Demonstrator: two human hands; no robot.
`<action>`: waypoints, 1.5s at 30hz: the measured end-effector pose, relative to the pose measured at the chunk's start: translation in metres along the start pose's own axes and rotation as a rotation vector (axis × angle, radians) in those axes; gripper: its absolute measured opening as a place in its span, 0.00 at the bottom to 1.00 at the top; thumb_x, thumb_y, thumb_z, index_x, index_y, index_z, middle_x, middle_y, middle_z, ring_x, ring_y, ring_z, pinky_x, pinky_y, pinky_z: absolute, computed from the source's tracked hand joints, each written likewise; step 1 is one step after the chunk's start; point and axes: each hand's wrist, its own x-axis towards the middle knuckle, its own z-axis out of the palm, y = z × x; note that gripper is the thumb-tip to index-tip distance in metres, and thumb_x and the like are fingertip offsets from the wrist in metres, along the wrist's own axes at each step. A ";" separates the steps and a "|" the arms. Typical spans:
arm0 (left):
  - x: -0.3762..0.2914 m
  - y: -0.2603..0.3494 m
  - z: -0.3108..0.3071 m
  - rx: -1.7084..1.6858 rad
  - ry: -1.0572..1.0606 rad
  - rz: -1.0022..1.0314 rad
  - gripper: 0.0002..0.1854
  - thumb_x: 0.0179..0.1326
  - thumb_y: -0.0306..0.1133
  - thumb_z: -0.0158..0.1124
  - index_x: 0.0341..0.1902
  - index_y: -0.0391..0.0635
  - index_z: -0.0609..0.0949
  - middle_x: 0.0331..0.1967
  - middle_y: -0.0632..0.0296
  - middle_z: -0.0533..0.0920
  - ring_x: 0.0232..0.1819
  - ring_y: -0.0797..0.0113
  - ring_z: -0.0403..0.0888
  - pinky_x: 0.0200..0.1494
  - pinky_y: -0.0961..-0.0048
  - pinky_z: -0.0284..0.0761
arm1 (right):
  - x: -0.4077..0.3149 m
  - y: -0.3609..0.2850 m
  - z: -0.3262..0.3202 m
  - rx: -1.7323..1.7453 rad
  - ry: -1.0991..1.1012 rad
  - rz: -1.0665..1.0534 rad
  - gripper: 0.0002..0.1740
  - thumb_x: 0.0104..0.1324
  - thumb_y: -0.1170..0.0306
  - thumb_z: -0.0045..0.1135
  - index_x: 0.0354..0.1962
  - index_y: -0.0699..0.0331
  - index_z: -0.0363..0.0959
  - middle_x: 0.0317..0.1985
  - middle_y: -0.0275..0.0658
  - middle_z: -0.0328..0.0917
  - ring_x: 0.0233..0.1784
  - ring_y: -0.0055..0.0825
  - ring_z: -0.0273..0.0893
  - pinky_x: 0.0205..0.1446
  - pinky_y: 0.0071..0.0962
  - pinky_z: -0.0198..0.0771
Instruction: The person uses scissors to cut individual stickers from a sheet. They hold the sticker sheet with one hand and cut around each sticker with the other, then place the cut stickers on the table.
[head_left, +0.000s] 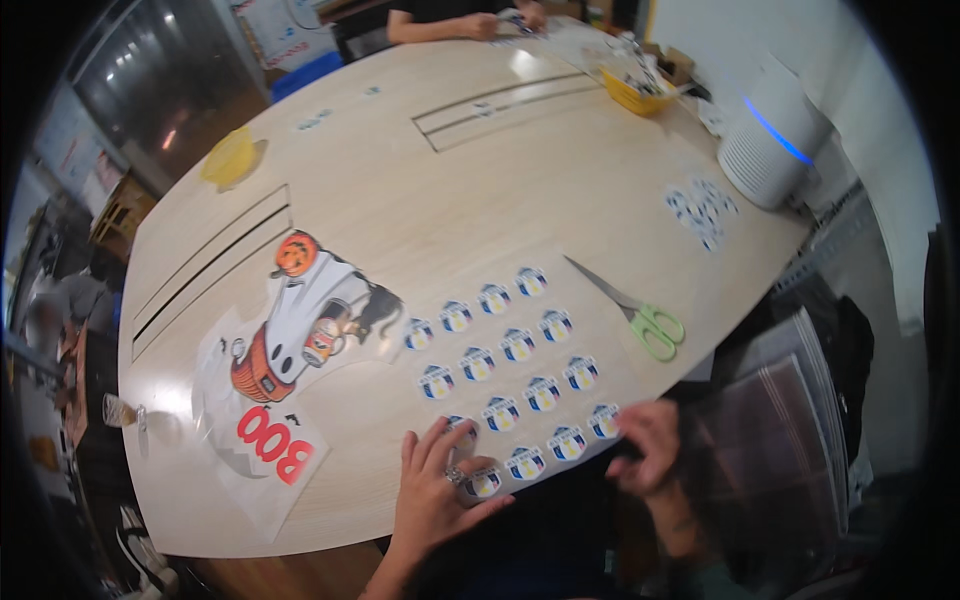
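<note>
A clear film sheet printed with rows of small round badge designs (517, 375) lies at the table's near edge. My left hand (442, 480), a ring on one finger, rests fingers spread on its lower left corner. My right hand (649, 442) is at the sheet's lower right edge, blurred, fingers bent; whether it pinches the film I cannot tell. Scissors with green handles (652, 326) lie right of the sheet, blades pointing to the upper left. On the left lies a cut film with a ghost, pumpkin and black cat print (304, 322) and red lettering.
Small cut pieces (701, 210) lie at the right, near a white cylindrical appliance (772, 142) with a blue light. A yellow basket (637, 94) and a yellow bowl (229, 159) stand farther back. Another person's hands (480, 26) are at the far edge. Clear plastic sheets (772, 450) hang at right.
</note>
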 end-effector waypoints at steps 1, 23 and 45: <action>-0.001 0.001 -0.001 -0.033 0.004 0.007 0.20 0.46 0.51 0.77 0.39 0.54 0.87 0.65 0.58 0.72 0.72 0.48 0.62 0.71 0.37 0.49 | -0.003 -0.009 0.000 -0.016 -0.117 -0.102 0.36 0.52 0.34 0.64 0.38 0.59 0.79 0.42 0.37 0.77 0.46 0.36 0.74 0.50 0.37 0.67; -0.035 -0.038 -0.001 -0.736 0.648 -0.227 0.03 0.57 0.23 0.70 0.34 0.40 0.84 0.46 0.56 0.83 0.53 0.58 0.79 0.57 0.63 0.73 | 0.010 -0.018 -0.005 0.522 0.117 0.292 0.12 0.59 0.86 0.57 0.40 0.68 0.77 0.45 0.43 0.80 0.48 0.27 0.77 0.52 0.27 0.71; -0.031 0.015 0.004 -0.979 0.216 -0.222 0.43 0.71 0.26 0.48 0.78 0.43 0.32 0.67 0.38 0.65 0.66 0.56 0.69 0.65 0.68 0.66 | 0.015 -0.072 0.044 0.006 -0.396 -0.152 0.19 0.51 0.71 0.70 0.43 0.48 0.84 0.47 0.32 0.76 0.53 0.32 0.72 0.56 0.34 0.67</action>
